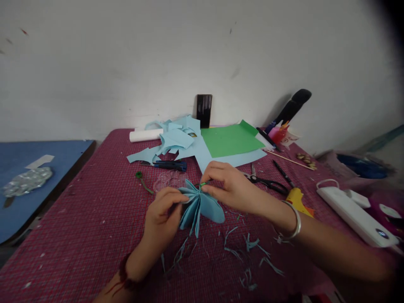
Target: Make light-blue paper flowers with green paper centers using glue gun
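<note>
- Table [91, 219]: red checked surface beneath both hands.
- Right hand [229, 187]: fingertips pinched on a green strip [202, 184] at the top of the blue flower [205, 207].
- Left hand [163, 211]: fingers and thumb clamped on the left petals [187, 217].
- Blue flower: between the hands, fanned downward.

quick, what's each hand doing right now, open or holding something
Left hand: closed, pinching the left edge of the folded blue paper.
Right hand: closed, pinching at the small green bit at its top.
</note>
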A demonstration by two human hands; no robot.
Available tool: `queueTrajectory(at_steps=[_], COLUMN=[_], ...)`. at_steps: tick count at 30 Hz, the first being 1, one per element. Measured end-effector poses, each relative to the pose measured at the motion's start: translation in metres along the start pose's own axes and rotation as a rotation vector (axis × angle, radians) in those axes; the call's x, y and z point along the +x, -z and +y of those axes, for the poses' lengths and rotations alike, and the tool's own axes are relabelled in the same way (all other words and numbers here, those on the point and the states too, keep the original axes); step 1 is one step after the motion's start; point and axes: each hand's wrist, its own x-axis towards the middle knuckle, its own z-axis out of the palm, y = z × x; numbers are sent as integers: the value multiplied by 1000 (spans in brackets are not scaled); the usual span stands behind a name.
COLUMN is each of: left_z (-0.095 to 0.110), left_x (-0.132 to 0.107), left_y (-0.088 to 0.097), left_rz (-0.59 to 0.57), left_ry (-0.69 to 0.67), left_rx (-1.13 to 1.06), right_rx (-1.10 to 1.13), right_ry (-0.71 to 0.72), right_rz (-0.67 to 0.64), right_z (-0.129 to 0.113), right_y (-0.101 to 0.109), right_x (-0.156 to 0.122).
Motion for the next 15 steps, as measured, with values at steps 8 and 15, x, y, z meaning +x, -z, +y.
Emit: queueTrajectory(at_steps=[8,15], left_z=[1,1], left_x=[2,1], left_y=[1,3], left_rz=[21,4], left_ry=[-34,-56], left_rx=[55,71], right_rx=[140,535], right_ry=[-1,-127], right_rz=[-34,-90], right_z=[5,9], right_y=[-1,20], right_x=[-2,-4])
